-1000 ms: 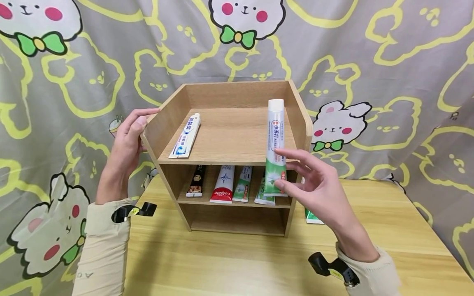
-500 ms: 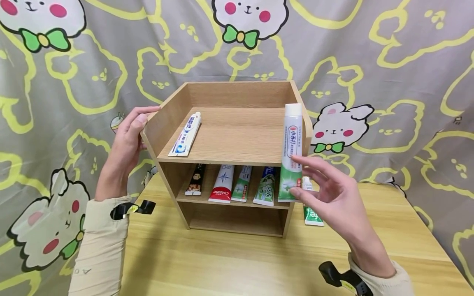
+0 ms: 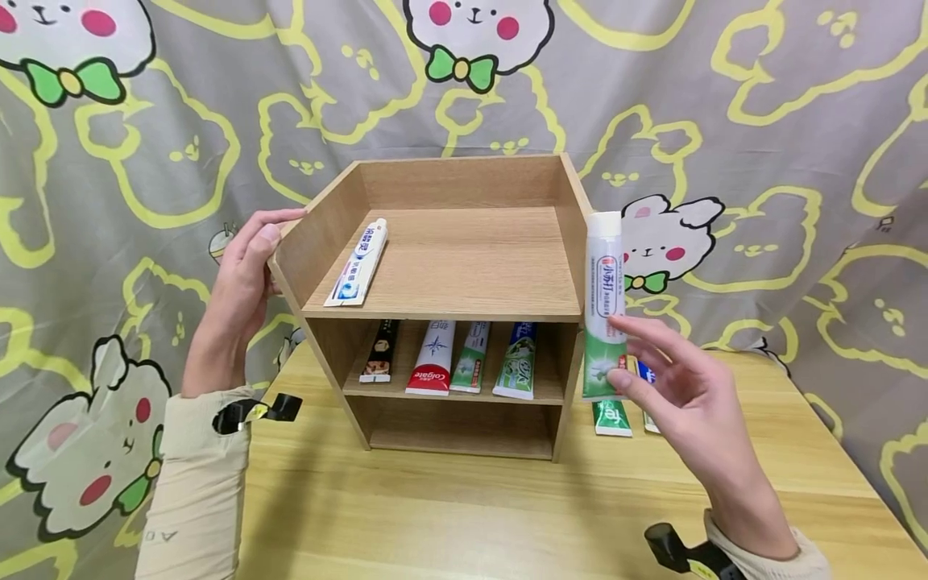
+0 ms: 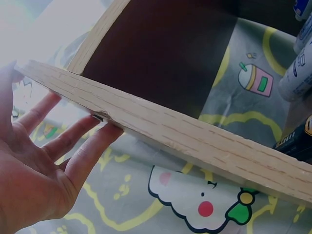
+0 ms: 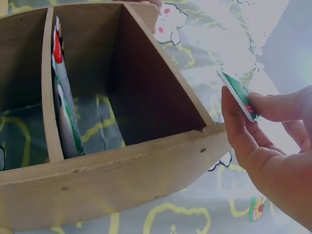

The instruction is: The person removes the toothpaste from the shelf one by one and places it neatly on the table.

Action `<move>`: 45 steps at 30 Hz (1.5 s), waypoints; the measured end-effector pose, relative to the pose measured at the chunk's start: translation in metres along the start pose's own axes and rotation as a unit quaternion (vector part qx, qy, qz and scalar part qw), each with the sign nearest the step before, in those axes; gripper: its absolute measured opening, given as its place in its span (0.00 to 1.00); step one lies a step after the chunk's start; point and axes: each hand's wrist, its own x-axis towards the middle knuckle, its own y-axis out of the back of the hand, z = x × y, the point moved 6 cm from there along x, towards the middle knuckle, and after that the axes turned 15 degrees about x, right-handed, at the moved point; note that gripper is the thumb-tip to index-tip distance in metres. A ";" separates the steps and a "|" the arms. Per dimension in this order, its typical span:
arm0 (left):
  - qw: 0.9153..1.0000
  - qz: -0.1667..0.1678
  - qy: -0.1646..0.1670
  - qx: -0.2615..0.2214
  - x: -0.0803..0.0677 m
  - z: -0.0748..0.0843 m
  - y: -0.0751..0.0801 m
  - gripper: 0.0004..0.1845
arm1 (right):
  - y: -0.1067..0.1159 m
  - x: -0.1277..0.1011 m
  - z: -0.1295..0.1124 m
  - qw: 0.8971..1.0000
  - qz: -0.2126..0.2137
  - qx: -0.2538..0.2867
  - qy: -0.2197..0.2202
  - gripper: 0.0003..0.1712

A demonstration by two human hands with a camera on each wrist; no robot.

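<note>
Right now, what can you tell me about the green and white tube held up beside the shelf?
The toothpaste tube stands upright in the air, white cap on top, white body fading to green at its flat crimped end below. It looks like soft plastic, with red printed characters. The right hand pinches its lower part, just off the wooden shelf unit's right side.

1. Both hands, left [image 3: 242, 278] and right [image 3: 685, 395], are bare, with no rings or gloves.
2. Cream long sleeves [image 3: 192, 483] cover both forearms to the wrist; faint grey lettering marks the left one.
3. A black clip [image 3: 254, 411] with a yellow tag sits at each cuff.
</note>
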 end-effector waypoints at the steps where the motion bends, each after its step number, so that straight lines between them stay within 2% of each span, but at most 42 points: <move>1: 1.000 0.000 0.000 -0.001 0.000 0.000 0.000 0.21 | 0.002 -0.001 0.001 1.000 0.002 0.004 0.002 0.32; 10: 1.000 0.000 -0.003 -0.002 0.000 0.000 0.003 0.21 | 0.018 -0.012 0.001 0.998 0.009 0.052 0.045 0.30; 18: 1.000 -0.005 0.000 0.000 -0.002 0.000 0.001 0.21 | 0.053 -0.029 0.000 0.997 0.079 0.020 0.003 0.31; 26: 1.000 -0.010 -0.004 0.005 0.001 -0.001 -0.004 0.21 | 0.086 -0.038 0.003 0.994 0.097 0.046 0.019 0.30; 31: 1.000 -0.009 -0.006 0.007 0.003 0.000 -0.007 0.21 | 0.099 -0.040 0.005 0.992 0.097 0.071 0.031 0.30; 38: 1.000 0.001 -0.006 0.006 0.000 -0.001 -0.004 0.20 | 0.111 -0.040 0.012 0.989 0.122 0.081 0.017 0.30; 45: 1.000 0.001 -0.002 0.001 -0.003 0.001 -0.001 0.21 | 0.127 -0.037 0.018 0.984 0.135 0.113 0.012 0.31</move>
